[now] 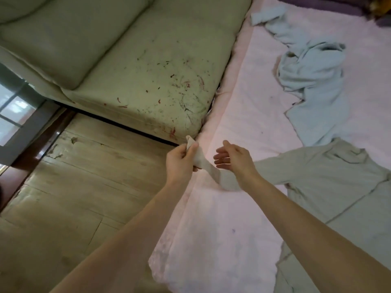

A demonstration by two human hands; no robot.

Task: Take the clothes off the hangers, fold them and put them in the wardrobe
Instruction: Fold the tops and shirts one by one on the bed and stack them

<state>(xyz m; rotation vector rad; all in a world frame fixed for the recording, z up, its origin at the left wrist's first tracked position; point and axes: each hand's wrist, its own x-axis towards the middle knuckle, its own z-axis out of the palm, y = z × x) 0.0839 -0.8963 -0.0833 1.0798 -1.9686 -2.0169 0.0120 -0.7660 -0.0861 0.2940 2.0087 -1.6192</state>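
Observation:
A pale green long-sleeved top (330, 187) lies spread on the pink bed sheet (243, 102) at the right. Its left sleeve (206, 166) is pulled out past the bed's edge, and my left hand (181, 160) grips the cuff end. My right hand (234, 160) hovers just to the right of the sleeve with fingers straight and spread, holding nothing. A light blue garment (313, 81) lies crumpled on the sheet farther back. No hanger or wardrobe is in sight.
A cream sofa (131, 66) with scribbles and scuffs on its seat butts against the bed's left side. Wooden floor (74, 176) lies at the lower left, with a glass door frame (25, 115) at the far left. Dark purple bedding (317, 3) sits at the top right.

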